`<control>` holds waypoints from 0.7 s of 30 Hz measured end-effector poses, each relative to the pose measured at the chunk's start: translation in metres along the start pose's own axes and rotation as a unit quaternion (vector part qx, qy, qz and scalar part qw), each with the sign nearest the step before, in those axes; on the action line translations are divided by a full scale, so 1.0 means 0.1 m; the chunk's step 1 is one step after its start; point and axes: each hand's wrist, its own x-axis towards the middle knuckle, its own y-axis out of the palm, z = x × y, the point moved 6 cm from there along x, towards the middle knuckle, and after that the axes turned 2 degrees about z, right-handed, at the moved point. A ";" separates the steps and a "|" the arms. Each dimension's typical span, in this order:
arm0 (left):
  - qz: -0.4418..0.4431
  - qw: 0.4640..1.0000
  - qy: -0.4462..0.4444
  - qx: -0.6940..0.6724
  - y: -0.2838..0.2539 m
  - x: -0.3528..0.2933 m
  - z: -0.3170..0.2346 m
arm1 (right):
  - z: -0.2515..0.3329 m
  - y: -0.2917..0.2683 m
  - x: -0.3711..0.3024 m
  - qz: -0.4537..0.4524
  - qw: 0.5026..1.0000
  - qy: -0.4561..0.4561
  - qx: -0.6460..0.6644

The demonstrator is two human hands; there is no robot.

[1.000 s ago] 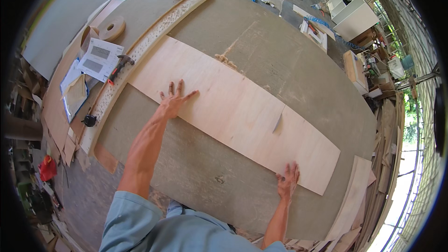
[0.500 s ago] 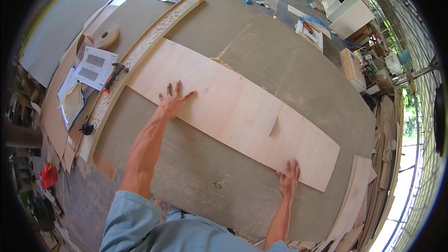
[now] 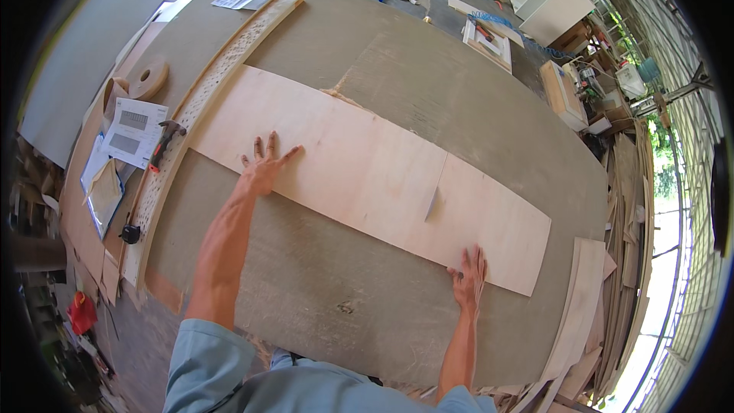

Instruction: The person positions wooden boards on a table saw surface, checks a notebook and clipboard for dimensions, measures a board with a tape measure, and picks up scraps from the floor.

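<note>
A long, pale plywood sheet [image 3: 344,145] lies slantwise across the big grey-brown worktable top [image 3: 321,275]. A seam crosses it toward the right, where a narrow grey-white flap or sliver [image 3: 433,205] shows; what it is I cannot make out. My left hand [image 3: 264,166] rests palm down on the sheet's near edge, left of the middle, fingers spread. Further right, my right hand [image 3: 468,274] lies on the same edge with fingers stretched out. Beyond the sheet's left end runs a long, light wooden strip with a speckled face [image 3: 218,69].
Left of the strip are a hammer [image 3: 166,141], a tape measure [image 3: 131,232], printed sheets [image 3: 136,131] and a roll of edging tape [image 3: 148,80]. Offcut boards [image 3: 569,321] lie at the right edge. A white cabinet [image 3: 552,4] stands far right.
The whole view has shifted slightly, with things at left and middle now further left in the picture. Both hands stay in place on the plywood sheet.
</note>
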 end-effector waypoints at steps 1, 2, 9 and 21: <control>0.002 1.000 0.000 0.001 -0.02 0.01 -0.01 | 0.00 0.00 0.02 0.000 1.000 -0.001 0.002; 0.004 1.000 0.000 0.002 -0.03 0.02 -0.01 | 0.00 -0.01 0.05 -0.001 1.000 -0.002 0.003; -0.002 1.000 -0.001 0.012 -0.07 0.16 -0.04 | -0.01 -0.06 0.19 -0.006 1.000 -0.005 0.009; -0.008 1.000 0.006 -0.010 -0.16 0.43 -0.07 | -0.06 -0.08 0.45 -0.013 1.000 -0.012 0.009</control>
